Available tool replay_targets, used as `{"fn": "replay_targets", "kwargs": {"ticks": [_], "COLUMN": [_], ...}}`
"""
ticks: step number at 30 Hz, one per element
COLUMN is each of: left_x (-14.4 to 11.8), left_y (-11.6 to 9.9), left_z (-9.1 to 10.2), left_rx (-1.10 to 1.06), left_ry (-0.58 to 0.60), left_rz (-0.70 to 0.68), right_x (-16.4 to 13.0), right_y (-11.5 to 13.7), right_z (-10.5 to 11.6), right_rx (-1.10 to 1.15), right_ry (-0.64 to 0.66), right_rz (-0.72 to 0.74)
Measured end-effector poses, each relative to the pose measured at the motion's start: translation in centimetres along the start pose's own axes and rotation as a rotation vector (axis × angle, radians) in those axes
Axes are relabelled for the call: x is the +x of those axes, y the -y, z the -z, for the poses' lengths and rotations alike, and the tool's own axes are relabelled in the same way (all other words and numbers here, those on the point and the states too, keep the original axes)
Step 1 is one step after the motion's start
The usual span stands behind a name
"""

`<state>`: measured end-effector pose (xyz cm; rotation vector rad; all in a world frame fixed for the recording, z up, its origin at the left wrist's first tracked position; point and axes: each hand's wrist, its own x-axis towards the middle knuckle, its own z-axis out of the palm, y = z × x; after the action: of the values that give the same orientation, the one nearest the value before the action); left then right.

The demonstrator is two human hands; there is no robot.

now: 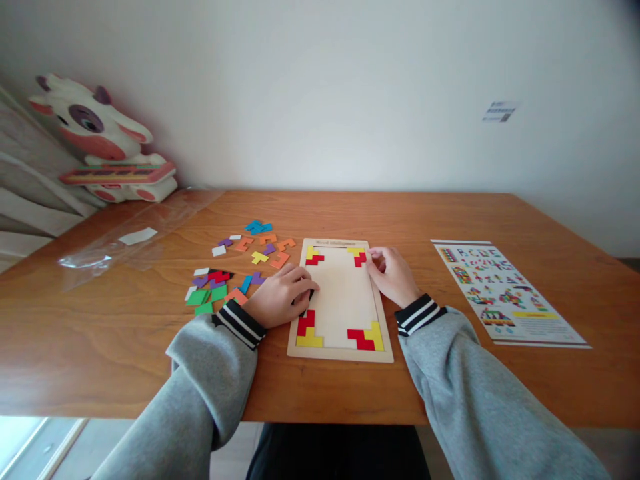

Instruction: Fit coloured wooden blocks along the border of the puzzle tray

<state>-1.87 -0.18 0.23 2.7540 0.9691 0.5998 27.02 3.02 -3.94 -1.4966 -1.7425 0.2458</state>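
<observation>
So, L hand [280, 297] on 1 black pc [311, 294]; R hand [394, 275] at board [345, 293].

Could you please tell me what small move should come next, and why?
Perhaps the left hand should settle the black piece along the left side of the board, since it peeks from beneath that hand, between two red pieces.

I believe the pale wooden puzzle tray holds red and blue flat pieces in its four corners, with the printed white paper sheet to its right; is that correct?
One colour is wrong: the head view shows red flat pieces and yellow flat pieces, not blue ones, in the four corners of the pale wooden puzzle tray. The rest stands.
</observation>
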Motion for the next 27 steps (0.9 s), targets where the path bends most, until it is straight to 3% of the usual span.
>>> {"fn": "replay_targets", "kwargs": {"ticks": [16,27], "left_x": [0.3,0.4], "left_y": [-0.7,-2.0], "left_z": [-0.3,0.5], "left_rx": [0.081,-0.129], "left_ry": [-0.021,0.057], "left_rz": [0.076,-0.125], "right_x": [-0.1,-0.1], "right_y": [0.0,0.2], "right_z": [0.1,0.1], "right_rx": [-0.014,-0.038], "right_ry": [0.021,0.018], "right_rz": [0.005,0.021]}}
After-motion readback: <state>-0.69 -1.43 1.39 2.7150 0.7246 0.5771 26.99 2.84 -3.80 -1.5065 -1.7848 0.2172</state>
